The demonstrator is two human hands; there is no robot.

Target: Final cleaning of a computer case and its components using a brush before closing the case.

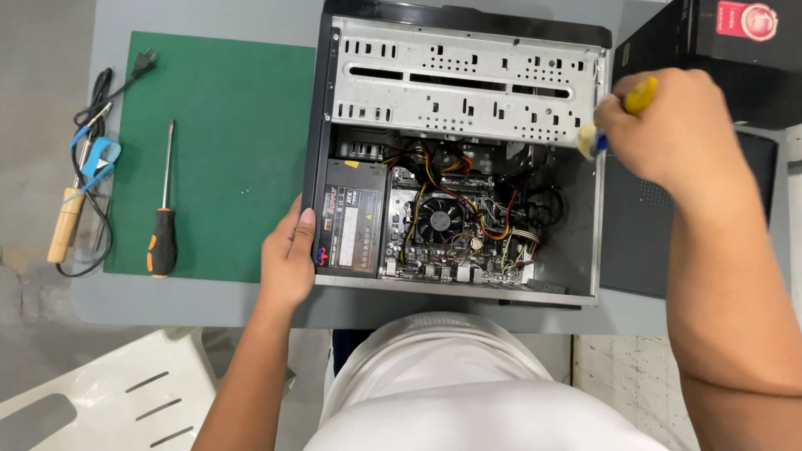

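Head view: right hand (668, 125) fingers closed round yellow-handled brush (622, 113), bristle end at case's upper right edge. Left hand (288, 255) fingers spread flat, bracing near left wall of open computer case (459, 159) beside power supply (355, 217). Side panel off; motherboard, fan (440, 220), cables exposed between hands. Far left of left fingers: screwdriver (163, 209) on green mat (217, 150), soldering iron (71, 209) on table (192, 302). Cleaning seems underway; how much remains, cannot tell.

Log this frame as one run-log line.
left hand: braces open computer case edge by power supply | right hand: grips yellow-handled tool at case's right wall | screwdriver: idle on green mat
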